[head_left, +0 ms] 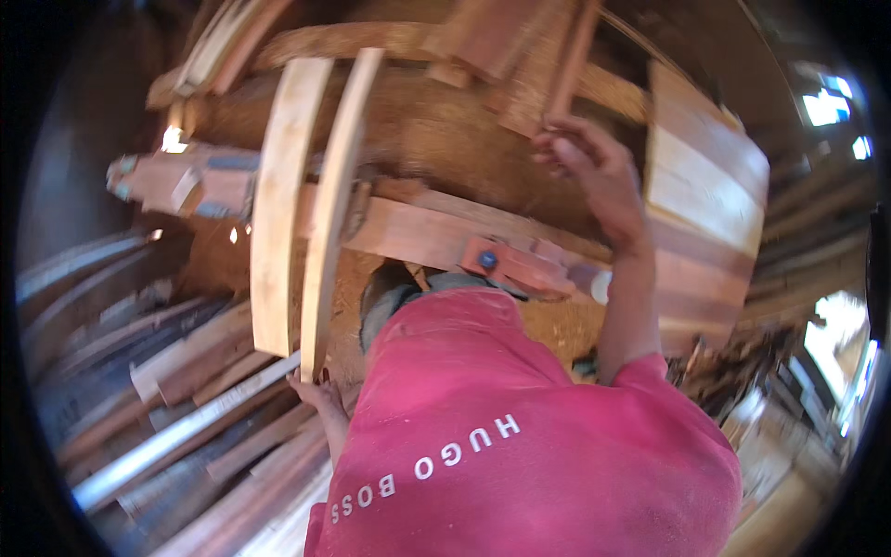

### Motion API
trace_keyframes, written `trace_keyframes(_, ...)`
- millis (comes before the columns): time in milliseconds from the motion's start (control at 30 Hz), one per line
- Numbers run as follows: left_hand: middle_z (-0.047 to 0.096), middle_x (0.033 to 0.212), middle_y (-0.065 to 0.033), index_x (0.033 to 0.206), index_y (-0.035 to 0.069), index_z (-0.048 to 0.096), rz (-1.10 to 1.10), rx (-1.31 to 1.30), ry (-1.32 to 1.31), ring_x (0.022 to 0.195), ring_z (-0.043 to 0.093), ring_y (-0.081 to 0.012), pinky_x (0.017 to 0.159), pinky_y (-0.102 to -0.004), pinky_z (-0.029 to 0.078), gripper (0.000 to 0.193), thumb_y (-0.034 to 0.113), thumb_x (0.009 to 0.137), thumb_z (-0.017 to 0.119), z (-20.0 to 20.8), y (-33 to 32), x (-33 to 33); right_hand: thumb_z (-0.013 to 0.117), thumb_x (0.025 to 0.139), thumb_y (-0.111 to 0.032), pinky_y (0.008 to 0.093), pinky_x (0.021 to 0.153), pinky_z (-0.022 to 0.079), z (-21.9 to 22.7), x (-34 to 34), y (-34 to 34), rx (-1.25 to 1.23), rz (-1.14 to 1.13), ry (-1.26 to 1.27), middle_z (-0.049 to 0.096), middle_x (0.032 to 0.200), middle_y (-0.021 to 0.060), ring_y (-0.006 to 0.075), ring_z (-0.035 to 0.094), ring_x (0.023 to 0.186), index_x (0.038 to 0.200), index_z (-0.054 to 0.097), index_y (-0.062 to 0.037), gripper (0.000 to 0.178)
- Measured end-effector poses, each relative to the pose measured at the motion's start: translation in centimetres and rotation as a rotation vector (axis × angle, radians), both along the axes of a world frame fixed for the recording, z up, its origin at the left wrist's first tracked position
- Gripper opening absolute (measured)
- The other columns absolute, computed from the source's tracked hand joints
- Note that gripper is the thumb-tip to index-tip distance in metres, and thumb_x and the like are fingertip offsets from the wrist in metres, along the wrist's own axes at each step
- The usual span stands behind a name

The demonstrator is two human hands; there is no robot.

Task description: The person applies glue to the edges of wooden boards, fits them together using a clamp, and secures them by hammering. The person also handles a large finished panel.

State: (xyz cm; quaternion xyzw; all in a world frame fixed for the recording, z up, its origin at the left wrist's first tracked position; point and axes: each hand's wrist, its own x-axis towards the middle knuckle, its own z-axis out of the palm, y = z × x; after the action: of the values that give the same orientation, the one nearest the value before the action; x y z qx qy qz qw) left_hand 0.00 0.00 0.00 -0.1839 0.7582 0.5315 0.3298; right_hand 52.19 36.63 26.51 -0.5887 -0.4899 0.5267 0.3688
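My left hand (pixel 320 392) grips the near end of a narrow pale wooden strip (pixel 336 200). The strip stretches away from me, across a long beam. Just left of it lies a wider pale board (pixel 286 204), with a gap between the two. Off to the right, my right hand (pixel 592 167) is raised with its fingers curled and smeared by motion. Its fingertips are by the near end of a reddish wooden strip (pixel 571 65); whether they hold it is unclear. Below that hand, a reddish wooden block with a blue round knob (pixel 488 260) sits on the beam (pixel 408 227).
A wide striped panel of joined boards (pixel 705 195) stands at the right. Loose planks (pixel 195 427) lie stacked at the lower left. More reddish boards (pixel 492 32) rest on a far beam (pixel 343 42). Brown sawdust-like material (pixel 418 139) covers the ground between the beams.
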Motion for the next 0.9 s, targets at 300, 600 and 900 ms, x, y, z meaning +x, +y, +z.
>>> trace_keyframes(300,0.056,0.127,-0.0191,0.132,-0.005,0.049,-0.298,-0.240,0.313,0.115,0.056,-0.0342,0.096,-0.0440,0.046,0.069,0.052,0.105,0.022,2.0,4.2,-1.0,0.054,0.097,-0.035,0.0252,0.049,0.045,-0.8,20.6,-27.0,-0.321,-0.563,0.273,0.067,0.077,0.0079,0.0154,0.061,0.059,0.099,0.063,-0.0044,0.032)
trace_keyframes(600,0.055,0.126,-0.0232,0.129,-0.008,0.050,-0.907,-0.217,0.797,0.115,0.055,-0.0352,0.099,-0.0436,0.043,0.060,0.042,0.106,0.026,7.5,11.0,0.7,0.057,0.091,-0.059,0.0293,0.064,0.058,-24.3,15.5,-35.6,-0.456,-1.427,1.400,0.063,0.111,0.0198,0.0307,0.066,0.089,0.125,0.051,0.0041,0.072)
trace_keyframes(900,0.060,0.119,-0.0215,0.119,-0.005,0.058,-1.232,0.057,1.126,0.114,0.054,-0.0330,0.099,-0.0421,0.040,0.049,0.036,0.106,0.035,9.2,16.2,10.7,0.059,0.090,-0.055,0.0479,0.082,0.063,-27.7,17.9,-29.2,-0.286,-1.434,1.550,0.059,0.119,0.0274,0.0427,0.063,0.103,0.123,0.053,0.0024,0.067)
